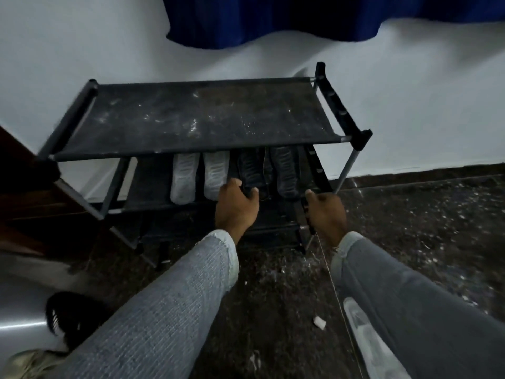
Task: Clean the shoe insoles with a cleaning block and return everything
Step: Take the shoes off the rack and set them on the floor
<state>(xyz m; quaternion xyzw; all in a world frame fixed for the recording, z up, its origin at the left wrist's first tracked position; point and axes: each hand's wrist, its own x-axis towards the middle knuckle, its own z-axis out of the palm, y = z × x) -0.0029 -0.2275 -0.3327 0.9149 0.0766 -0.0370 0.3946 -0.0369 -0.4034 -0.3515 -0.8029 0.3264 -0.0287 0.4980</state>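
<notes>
A person's left hand (236, 205) is gripping the heel of a dark shoe (252, 170) on the middle shelf of a black shoe rack (191, 119), fingers curled over the shoe's back edge. The right hand (326, 212) is closing around the rack's right side frame at the same level, fingers wrapped on the dark bar. Both arms are reaching forward in grey ribbed sleeves (175, 305). A second dark shoe (285, 170) is sitting just beside the held one, and two pale, textured insoles (185, 177) are lying side by side to the left on the same shelf. The rack's fabric top is showing dust and whitish specks. On the dark speckled floor (410, 228) near the right forearm, a small white cleaning block (319, 322) is lying on its own, and a pale insole-shaped piece (363, 324) is showing partly under the right sleeve. A thin string is running down from the right wrist. A blue curtain (273, 20) is hanging against the white wall (82, 50) behind the rack
</notes>
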